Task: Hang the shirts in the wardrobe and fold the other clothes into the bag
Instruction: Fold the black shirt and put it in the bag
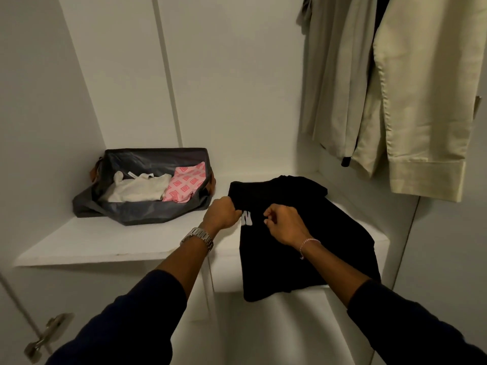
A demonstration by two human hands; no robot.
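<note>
Head view: left hand (223, 212) grips soft black printed tee (303, 233) edge right of grey fabric bag (142, 214), right hand (283, 224) curled, grasp unclear; fold w/ edges aligned, flat.

Black shirt (303, 246) lies on white shelf (105, 241), near edge hanging over the front. Left hand (222, 213) grips the shirt's left edge by the white print; right hand (283, 223) curled over the shirt's middle, grip unclear. Open grey bag (147, 212) far left on shelf, holding white cloth (137, 188) and pink patterned cloth (185, 184). Beige shirts (411, 101) hang at right.
</note>
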